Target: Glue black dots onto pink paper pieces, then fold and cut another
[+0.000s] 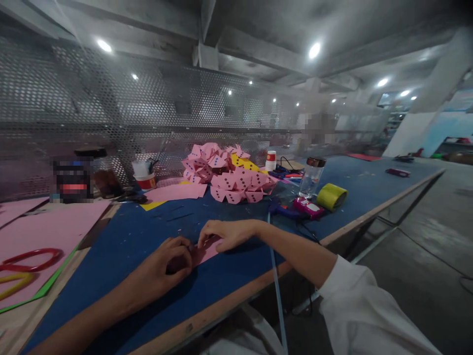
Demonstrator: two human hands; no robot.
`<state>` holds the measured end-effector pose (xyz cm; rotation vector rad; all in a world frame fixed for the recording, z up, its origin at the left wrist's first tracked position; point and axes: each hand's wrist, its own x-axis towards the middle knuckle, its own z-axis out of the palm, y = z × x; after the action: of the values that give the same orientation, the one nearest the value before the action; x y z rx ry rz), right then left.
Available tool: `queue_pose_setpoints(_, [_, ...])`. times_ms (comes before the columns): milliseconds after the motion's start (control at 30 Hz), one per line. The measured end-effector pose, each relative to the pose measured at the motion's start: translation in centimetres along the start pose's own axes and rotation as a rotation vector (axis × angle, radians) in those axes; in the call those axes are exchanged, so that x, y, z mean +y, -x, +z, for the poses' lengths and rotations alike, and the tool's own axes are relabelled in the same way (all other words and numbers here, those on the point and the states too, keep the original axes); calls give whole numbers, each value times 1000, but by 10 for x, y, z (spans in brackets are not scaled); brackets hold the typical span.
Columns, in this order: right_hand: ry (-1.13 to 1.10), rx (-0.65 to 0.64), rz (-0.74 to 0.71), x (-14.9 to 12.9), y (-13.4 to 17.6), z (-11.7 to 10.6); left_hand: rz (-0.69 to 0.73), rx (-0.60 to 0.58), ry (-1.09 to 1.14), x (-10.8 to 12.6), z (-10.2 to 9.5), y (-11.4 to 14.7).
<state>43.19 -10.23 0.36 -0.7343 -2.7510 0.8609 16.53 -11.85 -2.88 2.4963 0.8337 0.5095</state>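
Left to right: pink sheets (83, 224); left hand (173, 264), curled at the left end of a pink paper strip (207, 252) on the blue worktop (107, 266); right hand (232, 234), arched over the strip, either grip indeterminable; behind, heaped dotted pink paper pieces (236, 185); lidded glass bottle (311, 181); yellow tape roll (334, 198).

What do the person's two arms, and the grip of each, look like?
The right grip is an ungloved hand; the right forearm is bare up to a loose, whitish sleeve. The left grip is also ungloved, the left forearm bare as far as visible. No watch shows on either wrist.
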Motion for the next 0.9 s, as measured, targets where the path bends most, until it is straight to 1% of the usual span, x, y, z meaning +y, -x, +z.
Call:
queue_pose_setpoints(167, [-15,-1,-53,0,1,-3,0,-9,-8,-2,0,0])
queue_pose_setpoints(333, [-98,-19,-26,0,0,-4,8,-2,-10,-5,0,0])
queue_pose_setpoints(467, [-151,-9,-57,-1,-2,-7,-3,-9,-5,-10,0,1])
queue_pose_setpoints(633, [-184,3,-35,-5,-5,-8,0,40,5,-11,3,4])
queue_pose_setpoints(800, [-135,5,19,2,-12,0,-32,38,20,-8,3,4])
queue_pose_setpoints(900, [-65,66,-10,5,-12,4,-6,6,-22,-11,1,3])
